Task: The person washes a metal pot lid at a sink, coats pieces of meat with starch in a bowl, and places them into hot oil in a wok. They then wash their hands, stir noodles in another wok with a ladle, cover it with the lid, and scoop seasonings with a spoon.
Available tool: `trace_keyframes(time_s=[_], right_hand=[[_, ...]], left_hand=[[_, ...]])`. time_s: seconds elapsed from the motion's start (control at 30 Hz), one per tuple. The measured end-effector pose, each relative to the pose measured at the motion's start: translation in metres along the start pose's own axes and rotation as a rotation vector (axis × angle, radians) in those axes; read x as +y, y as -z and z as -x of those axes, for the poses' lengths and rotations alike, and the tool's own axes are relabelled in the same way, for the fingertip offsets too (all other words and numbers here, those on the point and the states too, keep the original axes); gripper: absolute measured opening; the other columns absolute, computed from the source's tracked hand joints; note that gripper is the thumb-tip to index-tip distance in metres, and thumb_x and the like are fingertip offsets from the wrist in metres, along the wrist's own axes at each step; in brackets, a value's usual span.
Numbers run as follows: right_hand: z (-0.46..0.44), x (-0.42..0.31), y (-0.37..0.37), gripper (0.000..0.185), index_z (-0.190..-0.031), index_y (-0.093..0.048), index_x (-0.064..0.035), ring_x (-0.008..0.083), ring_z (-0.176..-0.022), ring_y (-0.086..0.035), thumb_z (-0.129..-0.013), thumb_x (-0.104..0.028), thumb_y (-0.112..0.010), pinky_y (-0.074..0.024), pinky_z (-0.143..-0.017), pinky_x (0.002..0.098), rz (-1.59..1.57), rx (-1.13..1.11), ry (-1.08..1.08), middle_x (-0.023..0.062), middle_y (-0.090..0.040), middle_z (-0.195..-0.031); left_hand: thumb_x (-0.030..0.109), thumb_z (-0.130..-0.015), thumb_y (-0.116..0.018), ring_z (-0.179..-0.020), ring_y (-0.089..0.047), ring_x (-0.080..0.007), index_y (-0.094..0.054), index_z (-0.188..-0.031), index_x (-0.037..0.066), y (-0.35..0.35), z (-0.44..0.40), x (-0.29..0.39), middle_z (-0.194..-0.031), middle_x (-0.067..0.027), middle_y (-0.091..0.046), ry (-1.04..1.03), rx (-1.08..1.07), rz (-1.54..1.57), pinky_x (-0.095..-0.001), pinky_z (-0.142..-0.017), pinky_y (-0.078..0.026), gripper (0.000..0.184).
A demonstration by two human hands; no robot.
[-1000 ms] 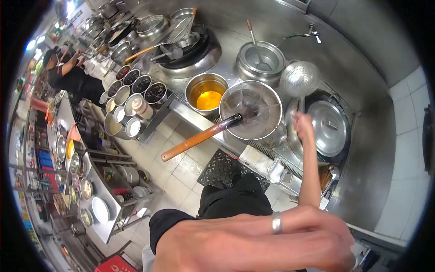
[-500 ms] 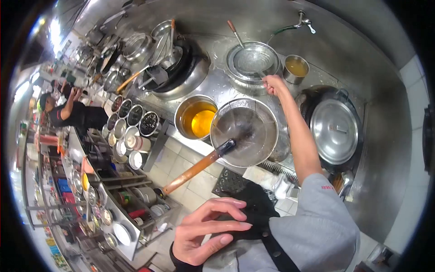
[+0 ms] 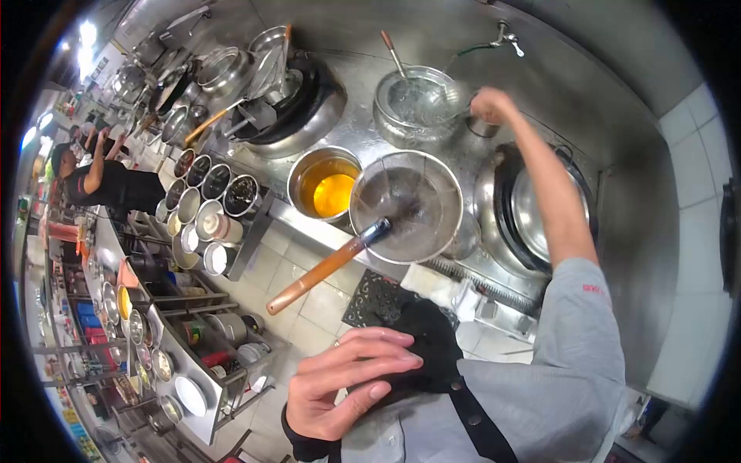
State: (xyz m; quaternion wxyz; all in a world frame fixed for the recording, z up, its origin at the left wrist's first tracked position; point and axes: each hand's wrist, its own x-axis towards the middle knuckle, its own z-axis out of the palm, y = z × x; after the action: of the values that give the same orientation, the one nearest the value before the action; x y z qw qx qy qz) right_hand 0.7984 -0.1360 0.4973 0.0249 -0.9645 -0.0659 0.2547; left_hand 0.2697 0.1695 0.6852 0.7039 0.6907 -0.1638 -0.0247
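Observation:
My right hand is closed around the end of a round strainer, which is smeared by motion. The strainer sits tilted at the mouth of a metal pot of water at the back of the steel counter. A second tool with a wooden handle leans in that pot. Low in front of my apron, my left hand is empty, its fingers loosely bent and the thumb apart. Beyond it a large round mesh strainer lies with its wooden handle pointing toward the lower left.
A pot of yellow liquid stands left of the mesh strainer. A wok with a lid is under my right arm. Another wok holds tools at the left. Several seasoning tins line the counter. A person stands farther left.
My right hand has moved right and toward me, turning the strainer and tilting it over the pot's right side. The hand now partly covers the small metal cup. My left hand stays loosely open.

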Motion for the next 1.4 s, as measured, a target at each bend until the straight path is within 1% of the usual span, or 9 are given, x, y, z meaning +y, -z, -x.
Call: trace_keyframes(time_s=[0.2,0.27,0.33,0.43,0.63,0.77,1.03,1.2,1.4], right_hand=[[0.169,-0.038,0.045,0.026,-0.097,-0.076,-0.0043,0.0320,-0.095,-0.072,-0.076,-0.014,-0.065,-0.0579,-0.078,0.0450,0.401,0.279,-0.170,0.0194,-0.073,-0.101],[0.208,-0.037,0.012,0.028,-0.101,-0.075,-0.0047,0.0341,-0.101,-0.070,-0.076,-0.011,-0.064,-0.0579,-0.083,0.0448,0.396,0.349,-0.156,0.0189,-0.072,-0.106],[0.254,-0.036,-0.017,0.029,-0.104,-0.074,-0.0026,0.0355,-0.106,-0.068,-0.077,-0.008,-0.064,-0.0574,-0.087,0.0449,0.379,0.439,-0.129,0.0194,-0.071,-0.112],[0.309,-0.019,-0.086,0.024,-0.096,-0.073,-0.0001,0.0398,-0.105,-0.067,-0.078,-0.011,-0.063,-0.0554,-0.087,0.0502,0.169,0.549,-0.191,0.0237,-0.070,-0.108],[0.370,-0.021,-0.300,0.035,-0.085,-0.068,0.0083,0.0457,-0.089,-0.067,-0.078,-0.026,-0.069,-0.0524,-0.079,0.0529,-0.454,0.669,-0.411,0.0328,-0.067,-0.090],[0.357,-0.044,-0.477,0.049,-0.076,-0.062,0.0078,0.0243,-0.048,-0.060,-0.090,-0.038,-0.068,-0.0473,-0.048,0.0423,-1.058,0.371,-0.484,0.0143,-0.062,-0.060],[0.423,-0.057,-0.493,0.060,-0.104,-0.061,0.0084,0.0220,-0.050,-0.063,-0.101,-0.050,-0.048,-0.0512,-0.045,0.0348,-1.555,-0.137,-0.427,0.0112,-0.065,-0.070],[0.485,0.017,-0.543,0.037,-0.118,-0.061,0.0080,0.0250,-0.069,-0.073,-0.092,-0.018,-0.056,-0.0593,-0.064,0.0356,-0.682,-0.018,0.136,0.0186,-0.073,-0.098],[0.576,0.098,-0.564,0.032,-0.114,-0.066,0.0071,0.0290,-0.084,-0.073,-0.086,-0.006,-0.055,-0.0571,-0.076,0.0399,-1.276,0.257,-0.357,0.0241,-0.071,-0.107]], left_hand=[[-0.002,-0.088,-0.062,-0.109,-0.064,-0.0393,-0.071,-0.109,-0.007,0.012,0.046,0.029,-0.108,-0.0192,-0.071,-0.204,-0.021,0.125,-0.0444,-0.093,-0.051,0.024],[0.009,-0.088,-0.066,-0.093,-0.063,-0.0327,-0.064,-0.124,0.004,0.005,0.069,0.030,-0.115,-0.0151,-0.068,-0.513,0.111,0.104,-0.0357,-0.078,-0.053,0.036],[0.014,-0.088,-0.069,-0.084,-0.061,-0.0280,-0.057,-0.134,0.014,0.007,0.103,0.058,-0.129,-0.0094,-0.059,-0.368,0.141,0.128,-0.0258,-0.068,-0.051,0.047],[0.022,-0.096,-0.060,-0.106,-0.056,-0.0280,-0.069,-0.109,0.014,-0.009,0.123,0.113,-0.122,-0.0051,-0.062,-0.060,0.228,0.514,-0.0315,-0.082,-0.048,0.018],[0.014,-0.089,-0.066,-0.115,-0.047,-0.0121,-0.078,-0.105,0.031,0.009,0.141,0.051,-0.120,0.0138,-0.062,-0.536,-0.213,0.530,-0.0370,-0.093,-0.038,0.026],[0.019,-0.089,-0.069,-0.121,-0.045,-0.0116,-0.077,-0.110,0.030,-0.030,0.123,0.075,-0.118,0.0131,-0.065,-0.342,-0.233,0.605,-0.0399,-0.098,-0.035,0.025],[0.029,-0.090,-0.071,-0.132,-0.041,-0.0241,-0.071,-0.123,0.026,-0.086,0.140,0.072,-0.137,0.0102,-0.056,-0.046,-0.389,0.642,-0.0369,-0.106,-0.031,0.032],[0.026,-0.090,-0.072,-0.125,-0.044,-0.0245,-0.069,-0.120,0.023,-0.171,0.093,0.074,-0.132,0.0065,-0.056,-0.073,-0.516,0.572,-0.0366,-0.104,-0.033,0.031],[0.020,-0.088,-0.073,-0.113,-0.049,-0.0233,-0.071,-0.110,0.018,-0.259,0.036,0.054,-0.119,0.0032,-0.059,-0.173,-0.654,0.485,-0.0360,-0.098,-0.038,0.023]])
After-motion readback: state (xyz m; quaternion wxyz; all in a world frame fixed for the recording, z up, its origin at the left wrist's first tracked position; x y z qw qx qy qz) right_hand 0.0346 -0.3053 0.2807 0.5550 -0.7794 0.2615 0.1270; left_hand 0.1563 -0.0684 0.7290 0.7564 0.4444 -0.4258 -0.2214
